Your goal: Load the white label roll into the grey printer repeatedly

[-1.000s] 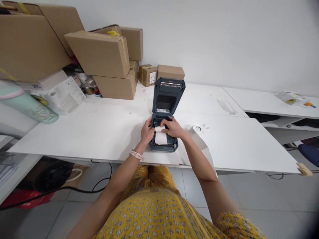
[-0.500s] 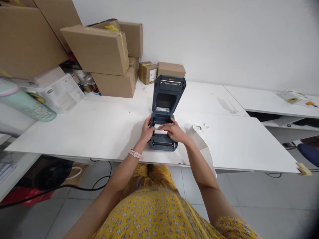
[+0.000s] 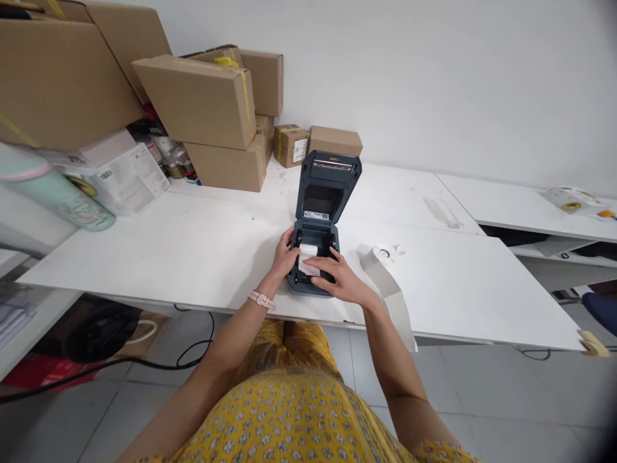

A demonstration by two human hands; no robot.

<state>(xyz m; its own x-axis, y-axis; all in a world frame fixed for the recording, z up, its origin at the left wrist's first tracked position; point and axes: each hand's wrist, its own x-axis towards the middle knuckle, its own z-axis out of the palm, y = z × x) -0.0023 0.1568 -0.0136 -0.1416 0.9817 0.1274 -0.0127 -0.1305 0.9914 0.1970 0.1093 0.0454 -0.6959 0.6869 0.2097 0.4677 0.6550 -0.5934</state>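
A dark grey label printer [image 3: 314, 289] stands on the white table with its lid [image 3: 328, 186] raised. Inside it lies a white label roll [image 3: 309, 249], its paper drawn forward toward the printer's front. My left hand [image 3: 283, 258] grips the printer's left side, thumb over the inner edge near the roll. My right hand [image 3: 340, 278] reaches in from the right, its fingers and thumb on the loose label paper [image 3: 308, 267]; the contact underneath is partly hidden. To the right, a loose strip of backing paper [image 3: 396, 302] curls over the table's front edge beside a small white core [image 3: 384, 253].
Cardboard boxes [image 3: 193, 103] are stacked at the back left. A mint bottle [image 3: 72, 196] and a white carton [image 3: 130, 180] stand at the left. Two small boxes [image 3: 335, 139] sit behind the printer. A black cable [image 3: 144, 363] hangs below the table's edge.
My right hand has moved toward the printer's front and its fingers have spread more. The label paper now extends farther forward from the roll. My left hand stays on the printer's side.
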